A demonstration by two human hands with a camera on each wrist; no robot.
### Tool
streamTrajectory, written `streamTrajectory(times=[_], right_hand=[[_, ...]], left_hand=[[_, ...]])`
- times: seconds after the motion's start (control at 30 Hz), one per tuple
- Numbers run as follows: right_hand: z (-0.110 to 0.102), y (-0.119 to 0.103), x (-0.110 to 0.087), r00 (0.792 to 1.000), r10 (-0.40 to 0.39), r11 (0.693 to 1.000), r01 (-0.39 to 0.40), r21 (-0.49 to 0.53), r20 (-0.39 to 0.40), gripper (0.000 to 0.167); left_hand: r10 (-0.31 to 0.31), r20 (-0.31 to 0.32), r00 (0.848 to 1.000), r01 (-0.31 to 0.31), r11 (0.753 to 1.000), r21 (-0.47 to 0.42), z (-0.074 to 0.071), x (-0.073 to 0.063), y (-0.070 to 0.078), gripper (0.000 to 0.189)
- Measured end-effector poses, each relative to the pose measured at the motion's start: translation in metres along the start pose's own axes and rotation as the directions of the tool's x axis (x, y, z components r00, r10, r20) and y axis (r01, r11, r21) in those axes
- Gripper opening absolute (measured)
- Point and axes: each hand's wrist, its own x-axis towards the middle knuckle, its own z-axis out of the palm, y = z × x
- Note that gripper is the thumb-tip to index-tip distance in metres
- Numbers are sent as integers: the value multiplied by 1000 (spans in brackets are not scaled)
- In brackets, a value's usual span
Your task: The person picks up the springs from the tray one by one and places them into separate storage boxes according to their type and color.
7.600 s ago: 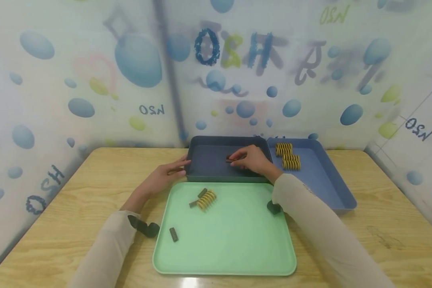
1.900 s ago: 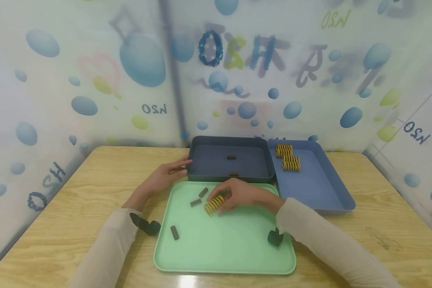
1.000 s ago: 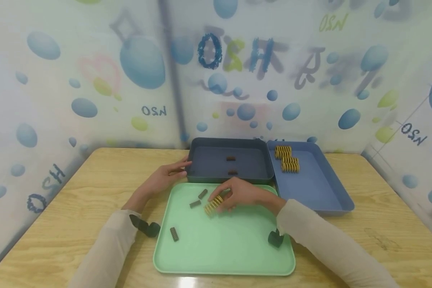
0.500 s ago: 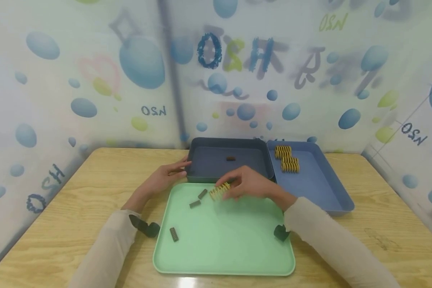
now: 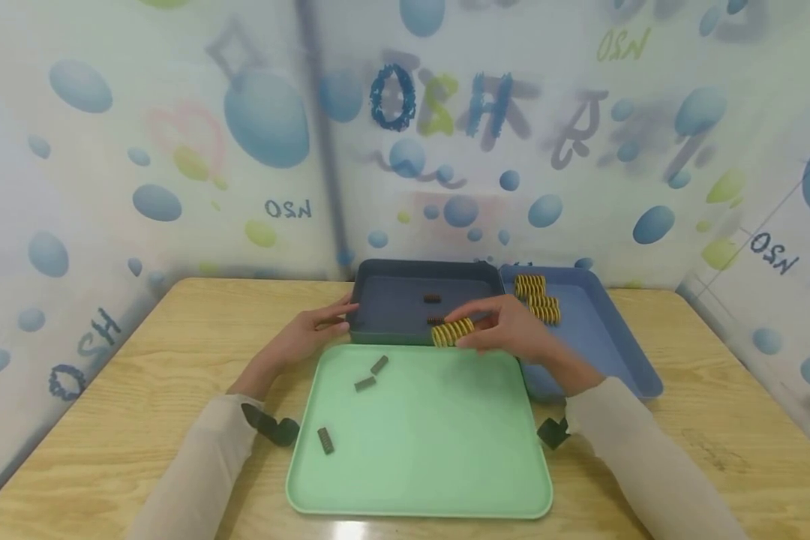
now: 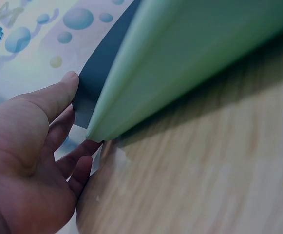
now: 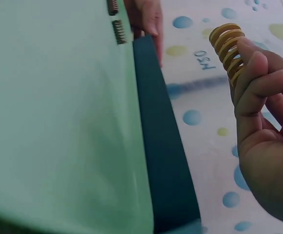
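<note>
My right hand [image 5: 509,328] pinches a thick yellow coil spring [image 5: 452,332] between thumb and fingers. It holds the spring raised over the near right side of the dark tray [image 5: 386,300], as the right wrist view also shows. Two small dark springs lie in that tray, one farther back [image 5: 432,298], the other nearer spring [image 5: 436,321] partly behind the yellow one. At the tray's left end rests my left hand [image 5: 304,334], its fingers relaxed against the wall; in the left wrist view the thumb [image 6: 66,90] touches the tray's edge.
A green tray [image 5: 432,442] lies in front, bearing three small dark springs: two near its back left [image 5: 379,365], one spring [image 5: 325,440] farther forward. The blue tray [image 5: 604,345] at right holds yellow springs [image 5: 529,286] at its back left. A printed curtain stands behind.
My right hand left a small dark spring in the dark tray, then picked the yellow spring off the green tray and carried it up and to the right. My left hand stayed put.
</note>
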Motion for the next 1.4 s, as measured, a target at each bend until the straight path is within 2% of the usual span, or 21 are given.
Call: streamTrajectory(times=[0.17,0.43,0.63,0.77,1.0,1.2,1.4], right_hand=[[-17,0,-13,996,-13,1000,13,8,-84,37],[-44,3,-33,982,55,998,-62,-34,-180,41],[-63,9,-49,964,84,989,-112,-99,-252,44],[-73,16,-60,959,80,990,-108,-88,-274,46],[-90,27,-71,951,61,992,-92,-91,-304,44],[-99,35,-75,946,49,986,-96,-132,-322,43],[-105,49,-78,930,131,963,-203,-180,-345,48]], left_hand=[[4,3,1000,-4,1000,-11,1,0,0,46],[18,-2,1000,-18,1000,-25,1,1,0,45],[9,-5,1000,-9,1000,2,1,1,0,44],[-2,-2,1000,2,1000,-3,0,0,7,44],[-10,8,1000,10,1000,-11,-2,-7,34,43],[-6,12,1000,6,999,-31,-2,-8,35,43],[-1,16,1000,1,999,-35,-2,-8,33,44]])
